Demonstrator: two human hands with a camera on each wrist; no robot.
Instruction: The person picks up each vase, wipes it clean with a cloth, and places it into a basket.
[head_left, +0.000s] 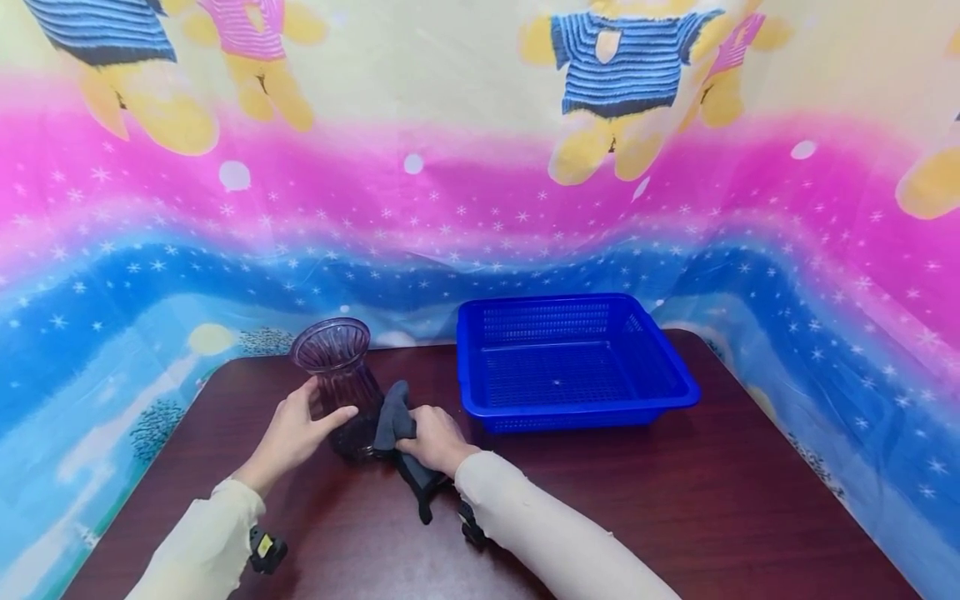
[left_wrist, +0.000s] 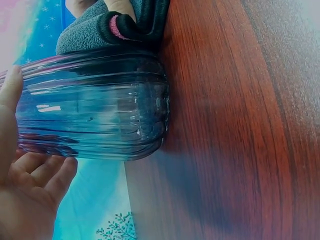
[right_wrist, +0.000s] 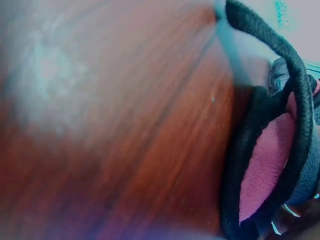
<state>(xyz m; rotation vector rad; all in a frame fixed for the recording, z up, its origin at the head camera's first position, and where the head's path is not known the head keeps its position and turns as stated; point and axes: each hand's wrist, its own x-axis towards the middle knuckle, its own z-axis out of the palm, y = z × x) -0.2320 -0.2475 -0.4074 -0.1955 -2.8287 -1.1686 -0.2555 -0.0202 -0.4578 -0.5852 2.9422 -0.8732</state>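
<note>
A purple-tinted, ribbed glass vase with a flared rim leans slightly to the left at the table's back left. My left hand grips its left side, thumb across the near face; the left wrist view shows the fingers around the ribbed glass. In my right hand is a bunched dark grey cloth, held against the vase's right side. The right wrist view shows the cloth's black edging and pink underside. Whether the vase's base touches the table cannot be told.
A blue plastic basket with slotted walls stands at the back right of the dark brown wooden table. A printed curtain hangs close behind the table and along its sides. A small black device is strapped to the left wrist.
</note>
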